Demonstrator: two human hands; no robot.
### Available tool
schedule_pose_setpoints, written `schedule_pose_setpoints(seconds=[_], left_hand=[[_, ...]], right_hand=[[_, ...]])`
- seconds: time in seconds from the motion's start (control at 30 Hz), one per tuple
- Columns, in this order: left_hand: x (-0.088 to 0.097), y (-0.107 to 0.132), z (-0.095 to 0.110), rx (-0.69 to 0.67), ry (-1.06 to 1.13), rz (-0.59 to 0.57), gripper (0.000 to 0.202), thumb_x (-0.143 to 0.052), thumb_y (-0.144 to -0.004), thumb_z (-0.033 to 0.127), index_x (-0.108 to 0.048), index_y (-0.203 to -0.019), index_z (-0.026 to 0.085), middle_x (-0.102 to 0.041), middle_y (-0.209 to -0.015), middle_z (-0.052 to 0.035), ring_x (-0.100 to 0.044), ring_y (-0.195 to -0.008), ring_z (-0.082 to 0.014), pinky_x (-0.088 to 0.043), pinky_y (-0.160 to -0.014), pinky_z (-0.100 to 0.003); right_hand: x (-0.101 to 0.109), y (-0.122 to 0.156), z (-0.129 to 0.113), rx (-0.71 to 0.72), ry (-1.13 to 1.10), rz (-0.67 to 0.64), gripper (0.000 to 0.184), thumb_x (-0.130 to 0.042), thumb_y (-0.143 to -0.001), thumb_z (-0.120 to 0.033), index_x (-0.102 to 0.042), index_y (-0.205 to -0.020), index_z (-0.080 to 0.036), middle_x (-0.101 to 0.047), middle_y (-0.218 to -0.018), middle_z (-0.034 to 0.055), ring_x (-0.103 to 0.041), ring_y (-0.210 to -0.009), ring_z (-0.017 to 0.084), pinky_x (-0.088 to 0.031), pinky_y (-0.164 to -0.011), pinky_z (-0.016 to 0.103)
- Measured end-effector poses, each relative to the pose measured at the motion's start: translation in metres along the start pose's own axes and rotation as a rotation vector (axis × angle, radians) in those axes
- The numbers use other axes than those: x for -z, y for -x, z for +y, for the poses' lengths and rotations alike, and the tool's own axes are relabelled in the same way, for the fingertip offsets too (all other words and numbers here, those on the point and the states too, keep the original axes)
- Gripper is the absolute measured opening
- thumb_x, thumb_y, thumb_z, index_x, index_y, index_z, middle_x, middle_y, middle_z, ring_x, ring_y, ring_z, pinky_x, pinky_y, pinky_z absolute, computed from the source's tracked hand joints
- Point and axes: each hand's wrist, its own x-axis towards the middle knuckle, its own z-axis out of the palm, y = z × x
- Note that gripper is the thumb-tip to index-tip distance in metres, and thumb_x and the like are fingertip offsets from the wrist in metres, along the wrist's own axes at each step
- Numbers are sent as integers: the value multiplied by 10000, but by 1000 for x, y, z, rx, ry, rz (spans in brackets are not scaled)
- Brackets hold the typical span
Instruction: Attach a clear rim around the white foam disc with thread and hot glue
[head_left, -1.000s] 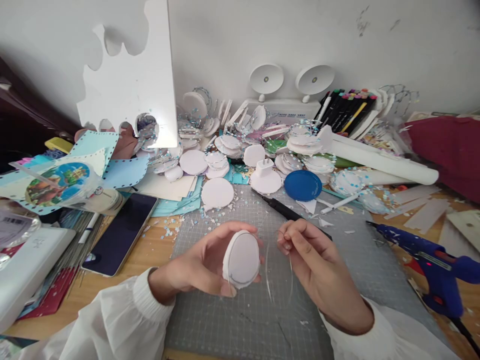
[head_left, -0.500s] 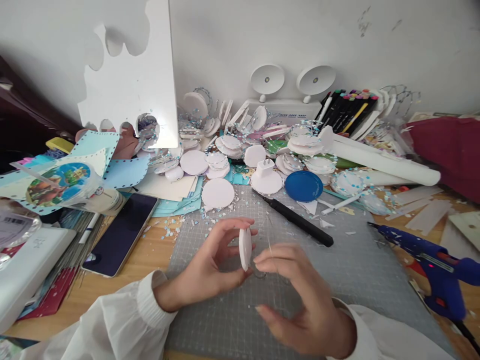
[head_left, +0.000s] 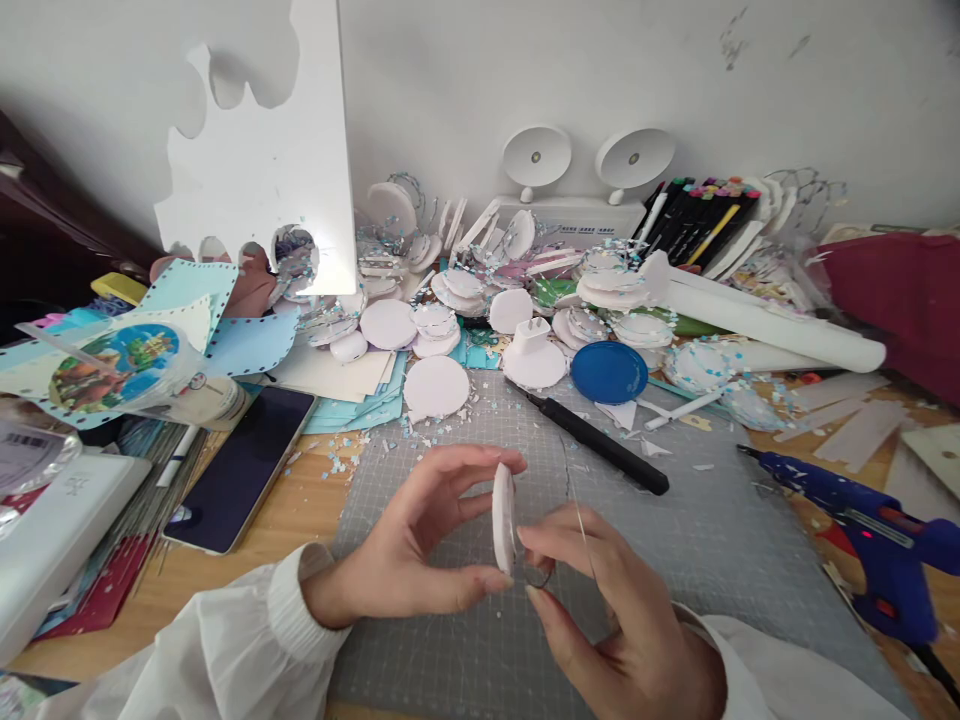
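Observation:
My left hand (head_left: 424, 545) is closed around a round white foam disc (head_left: 502, 518), stood on edge between fingertips and thumb. A thin wire (head_left: 541, 580) curves beside the disc's lower right edge, at my right thumb. Its thin strand also rises past the fingers of my right hand (head_left: 611, 590). My right hand is curled around the wire, index fingertip close to the disc. Exactly where the wire is pinched is hard to make out. Beneath both hands lies a grey cutting mat (head_left: 435, 650).
A black pen-like tool (head_left: 600, 443) lies beyond my right hand, a blue glue gun (head_left: 862, 530) farther right. White discs (head_left: 436, 387), a blue lid (head_left: 608, 371) and wire garlands (head_left: 701, 365) crowd the back. At left are a phone (head_left: 240, 470) and a plastic cup (head_left: 165, 375).
The disc has moved slightly right and toward me, and turned a little in my left hand. My right hand's fingers have come closer together around the wire, nearer the disc.

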Motion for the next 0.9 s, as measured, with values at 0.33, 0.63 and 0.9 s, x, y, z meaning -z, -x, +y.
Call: schedule_pose_setpoints(seconds=[0.33,0.63,0.9], left_hand=[[-2,10,0,-13,-85,-12,783,-817,-648,121,-491,-1340,290,-505,-1365,-127,-473,-1292,-320,-481,-1025,-469],[-3,8,4,-114,-314,-19,805,-805,-625,109,-513,-1347,311,-570,-1342,-113,-551,-1218,-304,-480,-1026,-465],[-1,8,5,-138,-364,-20,777,-821,-654,184,-525,-1354,346,-602,-1343,-101,-583,-1201,-309,-466,-1019,-464]], right_hand=[[0,4,-2,-99,-120,40,552,-635,-864,-331,-445,-1380,-290,-572,-937,47,-555,-723,185,-509,-647,324],[4,-3,-4,-123,-127,104,451,-599,-921,-398,-534,-1355,-293,-617,-891,57,-572,-710,179,-524,-623,311],[5,-9,-4,-81,-89,159,481,-661,-879,-434,-578,-1334,-300,-631,-838,51,-576,-702,183,-529,-599,303]])
